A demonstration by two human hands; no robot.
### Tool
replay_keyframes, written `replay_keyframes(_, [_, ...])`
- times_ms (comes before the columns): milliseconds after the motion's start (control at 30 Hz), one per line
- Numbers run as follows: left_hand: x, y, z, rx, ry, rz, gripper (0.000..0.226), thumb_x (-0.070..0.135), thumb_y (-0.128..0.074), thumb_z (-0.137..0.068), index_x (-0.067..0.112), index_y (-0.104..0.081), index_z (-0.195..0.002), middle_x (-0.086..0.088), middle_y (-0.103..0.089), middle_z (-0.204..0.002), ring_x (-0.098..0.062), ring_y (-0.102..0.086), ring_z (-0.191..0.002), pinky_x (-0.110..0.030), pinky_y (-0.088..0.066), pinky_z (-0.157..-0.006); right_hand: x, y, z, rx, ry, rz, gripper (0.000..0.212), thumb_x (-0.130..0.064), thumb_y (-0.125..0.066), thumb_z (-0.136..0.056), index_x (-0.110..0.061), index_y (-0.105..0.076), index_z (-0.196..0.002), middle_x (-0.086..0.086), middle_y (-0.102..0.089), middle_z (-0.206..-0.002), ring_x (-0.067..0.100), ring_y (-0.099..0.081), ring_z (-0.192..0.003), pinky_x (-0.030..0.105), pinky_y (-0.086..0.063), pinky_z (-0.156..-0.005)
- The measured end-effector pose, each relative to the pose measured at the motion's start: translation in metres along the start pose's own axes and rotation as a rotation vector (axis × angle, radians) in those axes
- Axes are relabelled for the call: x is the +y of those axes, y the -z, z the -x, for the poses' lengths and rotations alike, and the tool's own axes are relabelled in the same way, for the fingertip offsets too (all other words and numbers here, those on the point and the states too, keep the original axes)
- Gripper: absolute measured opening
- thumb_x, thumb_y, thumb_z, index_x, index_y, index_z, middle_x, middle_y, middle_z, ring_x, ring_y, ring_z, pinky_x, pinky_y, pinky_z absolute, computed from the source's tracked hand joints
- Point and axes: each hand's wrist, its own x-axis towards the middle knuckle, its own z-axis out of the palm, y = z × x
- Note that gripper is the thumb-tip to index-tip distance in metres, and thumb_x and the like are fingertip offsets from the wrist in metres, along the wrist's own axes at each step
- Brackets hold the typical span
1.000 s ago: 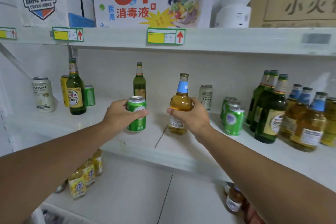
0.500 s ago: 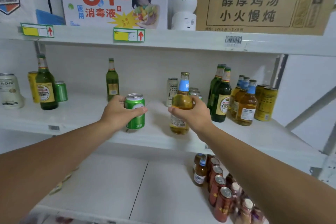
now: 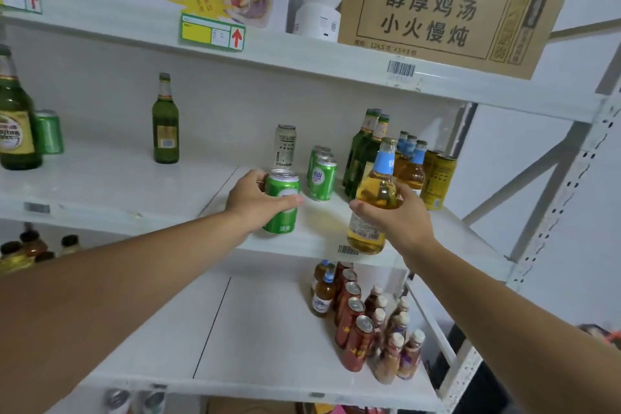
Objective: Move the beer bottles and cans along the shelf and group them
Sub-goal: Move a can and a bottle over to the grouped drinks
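My left hand point(image 3: 252, 201) grips a green beer can point(image 3: 281, 201), held just in front of a row of matching green cans point(image 3: 322, 174) on the white middle shelf point(image 3: 111, 185). My right hand point(image 3: 400, 217) holds a clear bottle of golden beer with a blue neck label point(image 3: 373, 198), lifted over the shelf's front edge. Behind it stand tall green bottles point(image 3: 364, 151), blue-necked golden bottles point(image 3: 411, 161) and yellow cans point(image 3: 438, 178). A white can point(image 3: 285, 146) stands at the back. A lone green bottle point(image 3: 165, 121) stands further left.
At the far left stand another green bottle point(image 3: 15, 124) and a green can point(image 3: 49, 132). The top shelf carries a cardboard box point(image 3: 447, 0), a white round device point(image 3: 321, 0) and a poster box. The lower shelf point(image 3: 255, 339) holds brown cans and small bottles at the right.
Both hands carried the green can and the golden bottle rightward along the shelf, ending close to the group at the right end. The view swung right with them.
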Motion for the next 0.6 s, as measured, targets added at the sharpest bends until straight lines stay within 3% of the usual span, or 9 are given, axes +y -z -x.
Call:
replay_keyframes(267, [0.007, -0.074, -0.029, -0.034, -0.012, -0.1, 0.069, 0.038, -0.104, -0.067, 0.024, -0.072, -0.126, 0.004, -0.077, -0.122, -0.02, -0.074, -0.112, -0.045, -0.06, -0.105, 0.027, 0.052, -0.025, -0.007, 0.017, 0.024, 0.068, -0.048, -0.099, -0.07, -0.033, -0.064, -0.127, -0.012, -0.076, -0.114, 0.01, -0.073, -0.107, 0.044, -0.062, -0.099])
replay_keyframes(367, [0.006, -0.103, -0.041, -0.002, -0.006, -0.1, 0.064, 0.033, -0.103, -0.071, 0.022, -0.073, -0.125, 0.005, -0.074, -0.116, -0.02, -0.072, -0.109, -0.039, -0.059, -0.101, 0.041, 0.069, -0.04, -0.016, 0.019, 0.051, 0.073, -0.047, -0.098, -0.072, -0.034, -0.058, -0.132, -0.011, -0.072, -0.12, 0.016, -0.07, -0.113, 0.044, -0.06, -0.1])
replay_keyframes(467, [0.001, -0.123, -0.054, 0.045, 0.017, -0.094, 0.063, 0.032, -0.103, -0.071, 0.02, -0.073, -0.126, 0.004, -0.074, -0.115, -0.019, -0.071, -0.105, -0.033, -0.056, -0.092, 0.054, 0.086, -0.055, -0.014, 0.03, 0.076, 0.074, -0.047, -0.098, -0.074, -0.03, -0.059, -0.135, -0.012, -0.07, -0.118, 0.015, -0.069, -0.111, 0.036, -0.058, -0.091])
replay_keyframes(600, [-0.004, -0.136, -0.072, 0.09, 0.028, -0.115, 0.063, 0.035, -0.105, -0.068, 0.022, -0.074, -0.122, 0.002, -0.078, -0.117, -0.021, -0.074, -0.105, -0.038, -0.062, -0.093, 0.073, 0.105, -0.075, 0.005, 0.016, 0.066, 0.074, -0.047, -0.099, -0.072, -0.028, -0.063, -0.133, -0.01, -0.074, -0.116, 0.013, -0.071, -0.108, 0.04, -0.062, -0.093])
